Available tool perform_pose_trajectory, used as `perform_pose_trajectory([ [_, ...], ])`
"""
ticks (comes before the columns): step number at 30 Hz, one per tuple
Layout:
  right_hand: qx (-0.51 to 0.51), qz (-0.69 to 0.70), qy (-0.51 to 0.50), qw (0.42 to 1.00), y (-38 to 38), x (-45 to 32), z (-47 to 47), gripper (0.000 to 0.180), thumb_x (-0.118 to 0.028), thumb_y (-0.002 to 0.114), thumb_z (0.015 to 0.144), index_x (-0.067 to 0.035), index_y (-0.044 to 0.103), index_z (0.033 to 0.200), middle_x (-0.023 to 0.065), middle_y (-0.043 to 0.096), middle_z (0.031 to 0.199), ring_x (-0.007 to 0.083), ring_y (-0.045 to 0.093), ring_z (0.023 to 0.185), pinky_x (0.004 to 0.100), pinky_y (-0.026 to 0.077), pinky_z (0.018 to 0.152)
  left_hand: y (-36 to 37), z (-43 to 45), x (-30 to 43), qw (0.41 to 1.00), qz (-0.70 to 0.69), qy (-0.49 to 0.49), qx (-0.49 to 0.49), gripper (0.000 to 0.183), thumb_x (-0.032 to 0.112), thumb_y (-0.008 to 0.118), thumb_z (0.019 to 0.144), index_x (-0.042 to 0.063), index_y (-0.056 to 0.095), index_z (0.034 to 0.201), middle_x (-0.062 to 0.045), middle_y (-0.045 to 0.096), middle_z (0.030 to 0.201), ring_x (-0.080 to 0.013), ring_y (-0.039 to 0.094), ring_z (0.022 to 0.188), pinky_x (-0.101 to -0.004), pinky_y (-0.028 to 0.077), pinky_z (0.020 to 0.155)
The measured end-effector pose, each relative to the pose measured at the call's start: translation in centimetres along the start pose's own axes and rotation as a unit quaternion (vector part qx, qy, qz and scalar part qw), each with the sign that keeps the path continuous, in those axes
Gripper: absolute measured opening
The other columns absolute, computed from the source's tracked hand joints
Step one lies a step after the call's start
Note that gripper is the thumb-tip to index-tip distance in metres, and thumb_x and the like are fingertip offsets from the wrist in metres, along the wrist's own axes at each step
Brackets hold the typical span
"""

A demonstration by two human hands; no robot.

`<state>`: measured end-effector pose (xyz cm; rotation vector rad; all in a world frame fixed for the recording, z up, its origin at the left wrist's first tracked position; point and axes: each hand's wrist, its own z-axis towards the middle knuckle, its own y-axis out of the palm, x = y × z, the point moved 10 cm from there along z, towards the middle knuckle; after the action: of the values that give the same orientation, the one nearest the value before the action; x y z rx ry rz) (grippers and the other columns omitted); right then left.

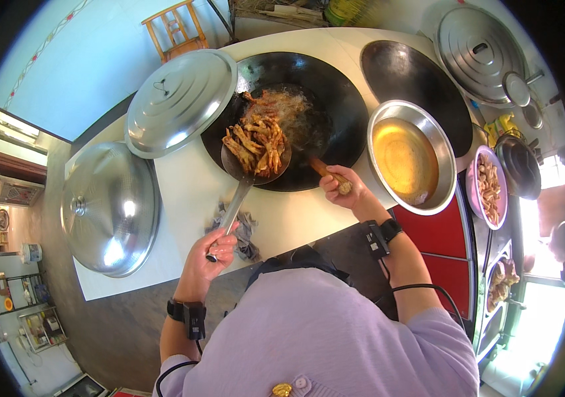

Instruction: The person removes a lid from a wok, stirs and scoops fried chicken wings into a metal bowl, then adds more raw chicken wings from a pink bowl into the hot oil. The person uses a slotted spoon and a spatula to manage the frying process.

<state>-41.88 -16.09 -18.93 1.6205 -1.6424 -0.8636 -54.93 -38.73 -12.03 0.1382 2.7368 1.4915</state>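
Note:
My left hand [213,253] is closed around the metal handle of a large skimmer ladle [237,201]. Browned chicken feet [257,146] fill its bowl, held over the near left part of a big black wok [347,124]. Behind the bowl, more brown pieces lie in bubbling oil [292,106]. In my right hand [344,186] is a wooden handle [322,168], slanting over the wok's near right rim; what lies at its far end is hard to make out. A steel basin [448,198] of golden liquid stands right of the wok.
Two metal lids [183,104] [113,213] lie at the left, one overlapping the wok's rim. A grey cloth [247,233] rests near the counter's front edge. A second wok [411,74] is set at the back right. A pink bowl [471,173] of pale pieces stands far right.

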Motion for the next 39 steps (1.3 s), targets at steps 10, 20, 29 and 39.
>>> perform_pose_trajectory([
  [10, -0.073, -0.001, -0.069, 0.995, 2.1, -2.3, 1.3, 0.014, -0.023, 0.051, 0.088, -0.01, 0.043, 0.087, -0.0034, 0.044, 0.066, 0.0048, 0.044, 0.05, 0.0201, 0.031, 0.045, -0.5, 0.5, -0.6, 1.0, 0.006, -0.008, 0.009, 0.031, 0.01, 0.049, 0.089, -0.002, 0.048, 0.118, 0.002, 0.042, 0.068, -0.0021, 0.039, 0.048, -0.0162, 0.035, 0.046],
  [20, -0.1, -0.043, -0.106, 0.988, 3.0, -3.2, -2.6, 0.019, -0.021, 0.053, 0.087, -0.017, 0.043, 0.102, -0.0018, 0.045, 0.068, 0.0075, 0.041, 0.052, 0.0216, 0.033, 0.047, -1.3, 0.8, -0.7, 1.0, 0.007, -0.022, 0.006, 0.03, 0.011, 0.05, 0.089, -0.001, 0.049, 0.116, 0.002, 0.043, 0.069, -0.0028, 0.039, 0.048, -0.0182, 0.036, 0.047],
  [29, -0.097, -0.044, -0.137, 0.985, 3.8, -2.3, -5.6, 0.015, -0.021, 0.052, 0.088, -0.018, 0.045, 0.101, -0.0003, 0.044, 0.067, 0.0085, 0.041, 0.051, 0.0212, 0.033, 0.045, -1.1, 1.1, -0.4, 1.0, 0.011, -0.019, -0.001, 0.033, 0.01, 0.046, 0.091, -0.007, 0.043, 0.119, -0.002, 0.044, 0.071, -0.004, 0.042, 0.048, -0.0194, 0.042, 0.046],
  [39, -0.098, -0.075, -0.171, 0.978, 3.7, -1.5, -7.4, 0.014, -0.02, 0.052, 0.088, -0.02, 0.046, 0.101, 0.0012, 0.044, 0.068, 0.009, 0.041, 0.051, 0.0208, 0.033, 0.045, -0.4, 1.3, 0.0, 1.0, 0.011, -0.021, 0.004, 0.031, 0.01, 0.046, 0.091, -0.009, 0.043, 0.116, -0.001, 0.045, 0.07, -0.0043, 0.045, 0.048, -0.0187, 0.042, 0.045],
])
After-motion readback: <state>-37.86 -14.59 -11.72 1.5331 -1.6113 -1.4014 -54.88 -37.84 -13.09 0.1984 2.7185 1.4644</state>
